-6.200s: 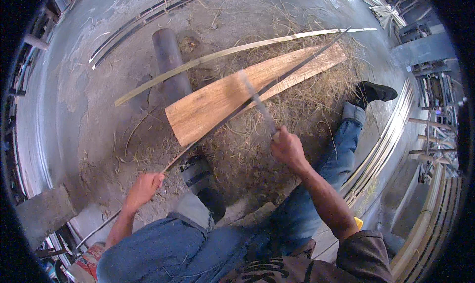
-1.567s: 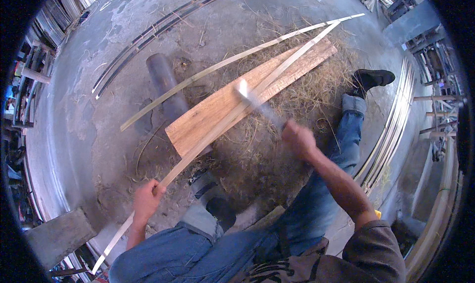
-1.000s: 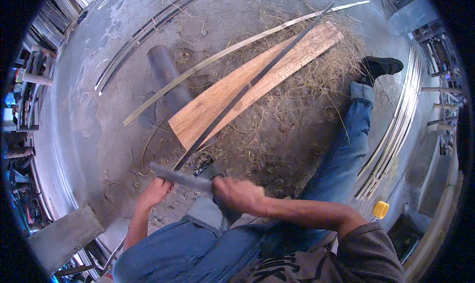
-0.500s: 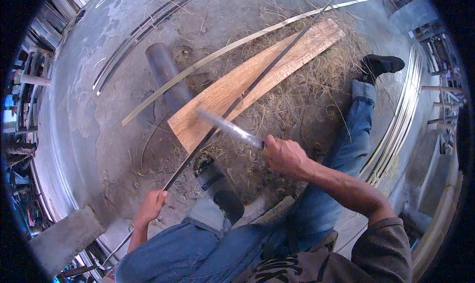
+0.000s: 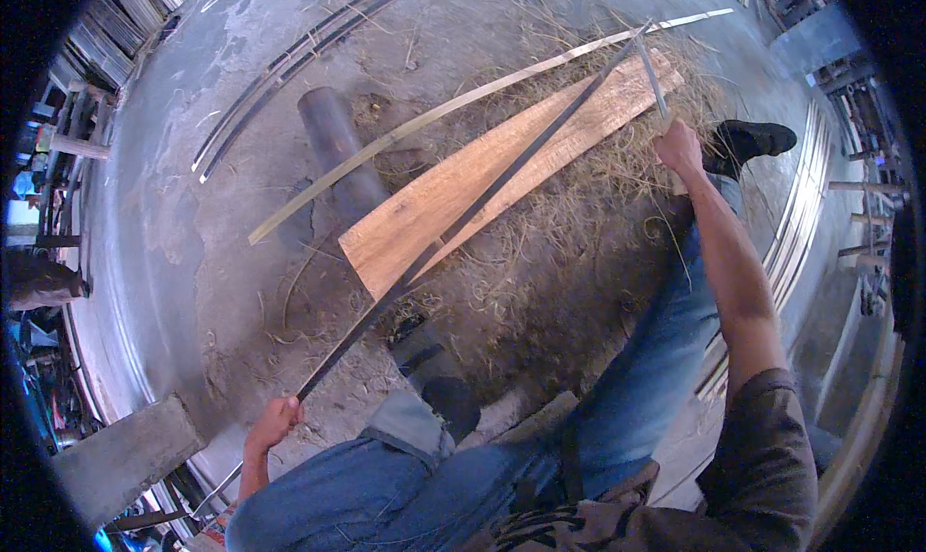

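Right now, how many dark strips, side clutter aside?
3: one strip in the left hand, across the wooden board; two side-by-side strips on the floor, upper left. Others may be hidden.

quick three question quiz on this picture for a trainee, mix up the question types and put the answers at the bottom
1. Multiple choice: what does the left hand hold?
A) a claw hammer
B) a long, thin, dark strip
C) a glass bottle

2. True or false: the long, curved, pale strip passes underneath the thick, dark brown cylinder.

3. Fill in the blank: the right hand holds a narrow, grey, straight-bladed tool close to the ____ end of the dark strip, as seen from the person (near or far).

Key:
1. B
2. False; it crosses over the top
3. far
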`<state>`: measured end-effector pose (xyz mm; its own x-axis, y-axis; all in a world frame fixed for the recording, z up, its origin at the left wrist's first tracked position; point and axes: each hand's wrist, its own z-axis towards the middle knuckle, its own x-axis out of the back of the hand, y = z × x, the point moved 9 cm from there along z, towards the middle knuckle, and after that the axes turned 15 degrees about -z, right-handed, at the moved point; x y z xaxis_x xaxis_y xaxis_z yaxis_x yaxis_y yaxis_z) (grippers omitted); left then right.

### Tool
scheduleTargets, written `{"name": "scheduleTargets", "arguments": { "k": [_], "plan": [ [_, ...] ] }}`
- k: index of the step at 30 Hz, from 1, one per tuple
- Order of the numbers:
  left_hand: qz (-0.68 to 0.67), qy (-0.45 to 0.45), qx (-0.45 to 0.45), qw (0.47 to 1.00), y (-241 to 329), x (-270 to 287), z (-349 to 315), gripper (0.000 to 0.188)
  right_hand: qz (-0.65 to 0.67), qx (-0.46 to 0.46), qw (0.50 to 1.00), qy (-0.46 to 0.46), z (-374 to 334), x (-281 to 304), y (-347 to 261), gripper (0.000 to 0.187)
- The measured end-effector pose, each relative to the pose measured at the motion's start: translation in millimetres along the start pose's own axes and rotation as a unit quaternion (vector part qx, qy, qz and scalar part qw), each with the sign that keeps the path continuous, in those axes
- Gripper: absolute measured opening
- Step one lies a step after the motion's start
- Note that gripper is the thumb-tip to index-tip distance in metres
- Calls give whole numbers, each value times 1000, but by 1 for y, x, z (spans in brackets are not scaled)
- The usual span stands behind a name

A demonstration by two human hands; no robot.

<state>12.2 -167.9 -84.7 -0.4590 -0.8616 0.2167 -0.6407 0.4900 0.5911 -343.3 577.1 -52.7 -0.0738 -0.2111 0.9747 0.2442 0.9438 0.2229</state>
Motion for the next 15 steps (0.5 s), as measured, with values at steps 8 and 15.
{"name": "scheduleTargets", "arguments": {
  "k": [8, 15],
  "plan": [
    [-60, 90, 6, 994, 66, -8, 20, 35, -1, 12, 1000, 1, -94, 16, -54, 27],
    [-116, 15, 15, 993, 106, -33, 63, 36, 25, 320, 946, -53, -303, -6, -282, 7]
  ]
}}
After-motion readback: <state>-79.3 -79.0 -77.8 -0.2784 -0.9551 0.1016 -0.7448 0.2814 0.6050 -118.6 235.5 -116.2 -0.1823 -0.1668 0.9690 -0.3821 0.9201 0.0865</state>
